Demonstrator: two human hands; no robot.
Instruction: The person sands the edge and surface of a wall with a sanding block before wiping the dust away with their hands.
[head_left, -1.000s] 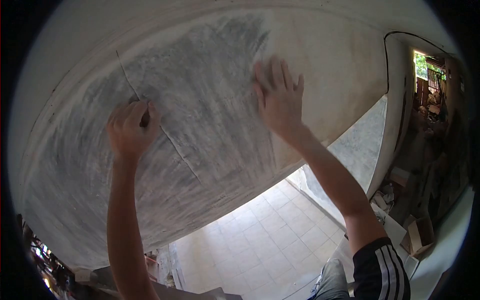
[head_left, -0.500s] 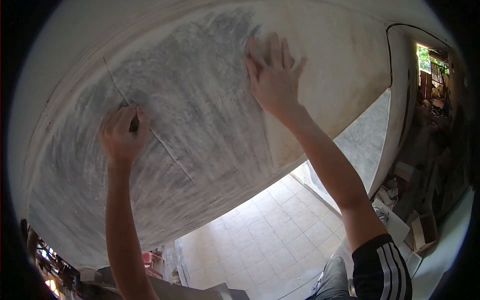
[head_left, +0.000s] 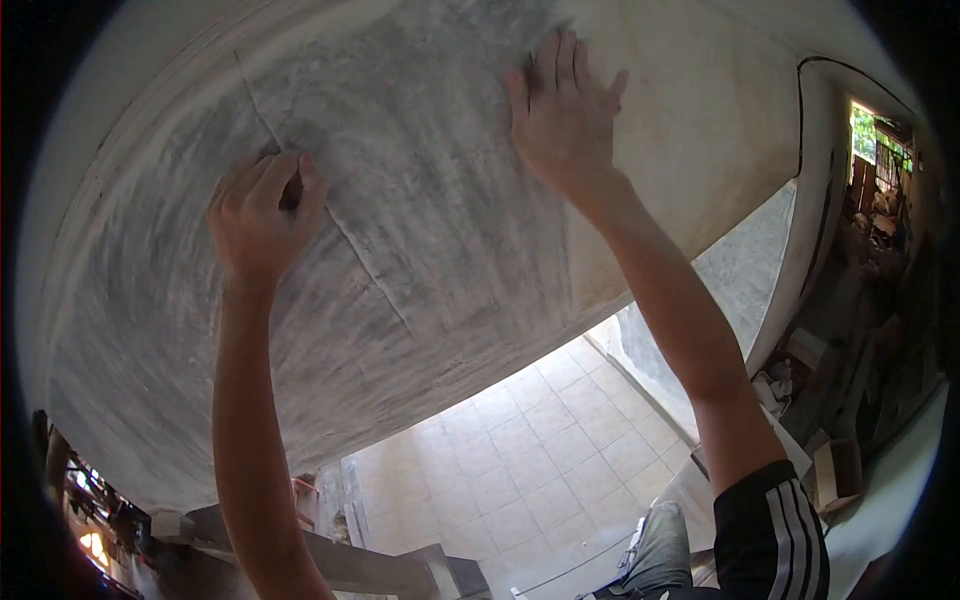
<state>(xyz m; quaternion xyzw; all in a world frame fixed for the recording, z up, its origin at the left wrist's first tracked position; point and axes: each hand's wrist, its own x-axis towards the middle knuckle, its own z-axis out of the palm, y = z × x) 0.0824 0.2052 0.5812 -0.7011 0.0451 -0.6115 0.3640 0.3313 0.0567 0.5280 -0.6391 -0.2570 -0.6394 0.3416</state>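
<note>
Before me a curved plastered surface (head_left: 450, 260) carries a wide grey, streaky coat, with a paler beige area on its right. A thin dark line (head_left: 365, 265), perhaps a crack, slants down across the grey part. My left hand (head_left: 262, 215) is against the surface over this line, fingers curled towards the thumb; whatever lies inside them, if anything, is hidden. My right hand (head_left: 568, 125) rests with spread fingers near the border of grey and beige, and no object shows in it.
Below the surface's lower edge lies a pale tiled floor (head_left: 520, 450). A black cable (head_left: 800, 120) runs along the right wall. An open cardboard box (head_left: 838, 470) and clutter stand at the right. A grey ledge (head_left: 370, 565) is low in front.
The view has tilted down slightly, so the surface, the line and both hands appear higher. Both hands keep roughly the same places on the surface and similar finger poses.
</note>
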